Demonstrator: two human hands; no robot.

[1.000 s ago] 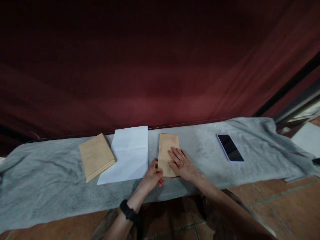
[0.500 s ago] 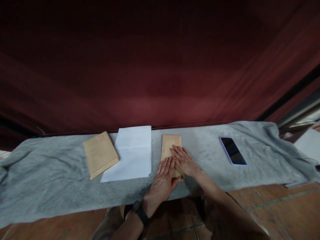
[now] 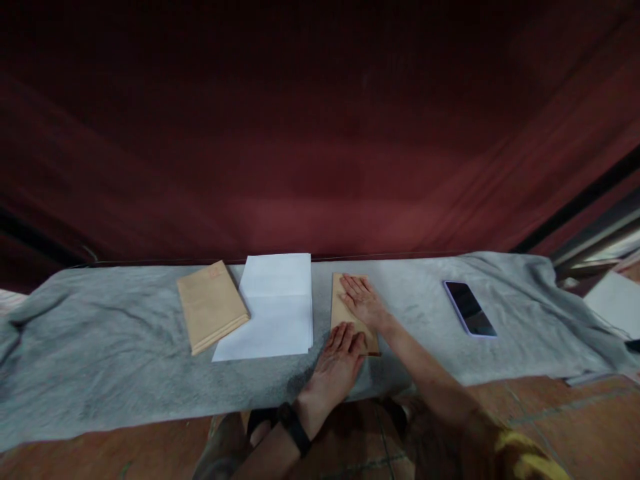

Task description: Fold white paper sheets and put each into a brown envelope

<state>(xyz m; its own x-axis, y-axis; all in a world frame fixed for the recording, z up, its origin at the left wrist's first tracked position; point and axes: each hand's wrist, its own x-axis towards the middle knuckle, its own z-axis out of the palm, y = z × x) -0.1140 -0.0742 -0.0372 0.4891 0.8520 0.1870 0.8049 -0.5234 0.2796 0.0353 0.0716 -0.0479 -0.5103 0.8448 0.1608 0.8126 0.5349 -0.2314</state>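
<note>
A brown paper envelope lies flat on the grey cloth, its long side pointing away from me. My right hand rests flat on its far part, fingers stretched out. Across the near part lies my left hand, palm down with the fingers extended. Both hands cover much of the envelope's surface. To the left is a small pile of white paper sheets with a crease across the middle. A stack of brown envelopes overlaps the left edge of the sheets.
Grey cloth covers the long narrow surface, with wrinkles at both ends. A phone in a purple case lies to the right. Behind stands a dark red panel. Tiled floor shows in front.
My right hand has slid toward the far end of the envelope, and my left hand stays over its near part. The hands have moved apart. The view has shifted slightly.
</note>
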